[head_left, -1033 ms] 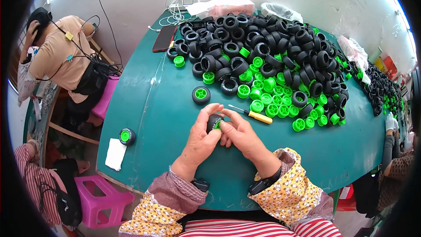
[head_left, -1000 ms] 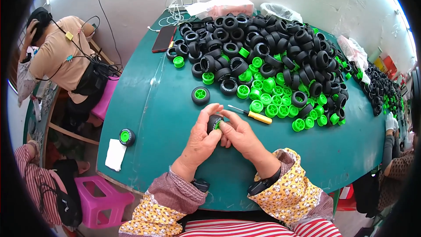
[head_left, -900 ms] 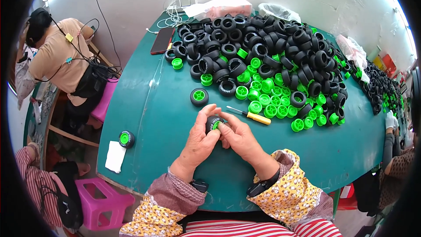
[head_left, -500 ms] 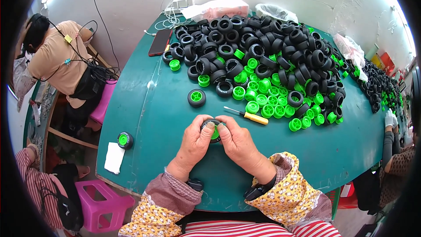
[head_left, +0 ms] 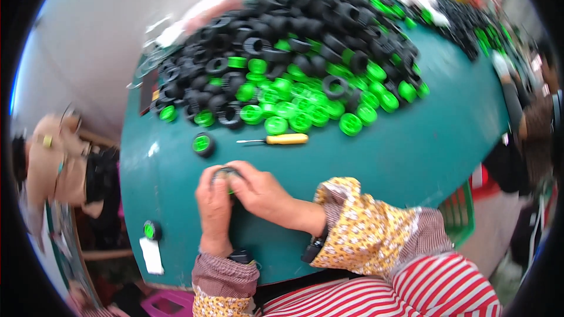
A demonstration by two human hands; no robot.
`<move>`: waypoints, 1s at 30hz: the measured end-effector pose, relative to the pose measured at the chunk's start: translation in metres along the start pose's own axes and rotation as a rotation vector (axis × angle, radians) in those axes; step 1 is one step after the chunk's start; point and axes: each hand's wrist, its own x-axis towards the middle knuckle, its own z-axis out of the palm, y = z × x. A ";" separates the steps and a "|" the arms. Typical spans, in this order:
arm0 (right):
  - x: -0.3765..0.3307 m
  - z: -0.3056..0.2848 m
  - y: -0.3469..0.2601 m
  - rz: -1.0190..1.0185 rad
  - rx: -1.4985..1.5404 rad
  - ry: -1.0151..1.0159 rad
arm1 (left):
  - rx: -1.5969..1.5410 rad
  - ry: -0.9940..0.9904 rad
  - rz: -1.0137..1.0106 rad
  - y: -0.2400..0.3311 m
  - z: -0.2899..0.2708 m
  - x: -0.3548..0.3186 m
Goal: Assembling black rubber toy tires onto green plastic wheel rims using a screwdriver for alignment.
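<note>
Both hands are closed round one small toy wheel point(head_left: 228, 171), a black tyre with a green hub, low over the table's near side. My left hand point(head_left: 212, 202) grips its left side and my right hand point(head_left: 258, 191) its right, thumbs pressed together on top. The thumbs and fingers hide most of the wheel. Just beyond them lies a fitted wheel point(head_left: 203, 144) with a green hub. To its right rests a screwdriver point(head_left: 286, 139) with a yellow handle. Past that are loose green hubs point(head_left: 300, 121) and a heap of black tyres point(head_left: 282, 26).
Another fitted wheel point(head_left: 152, 230) and a white paper point(head_left: 152, 256) lie near the left edge of the green table point(head_left: 376, 155). A dark flat device point(head_left: 148, 94) sits at the far left. One person point(head_left: 50, 158) sits at left; a co-worker's gloved hand point(head_left: 501, 64) reaches in at right.
The view has turned and shifted right, so the table's contents appear farther left. Both hands still hold the wheel, now with its hub more covered.
</note>
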 end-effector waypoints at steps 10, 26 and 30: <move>0.000 -0.003 0.002 -0.092 0.070 0.104 | -0.203 -0.015 0.035 -0.007 0.011 0.000; 0.001 0.001 -0.011 0.051 0.072 0.021 | -0.047 0.014 0.110 -0.003 0.002 -0.003; 0.000 0.001 -0.021 0.256 0.237 -0.022 | -0.289 -0.075 -0.066 -0.004 -0.006 -0.003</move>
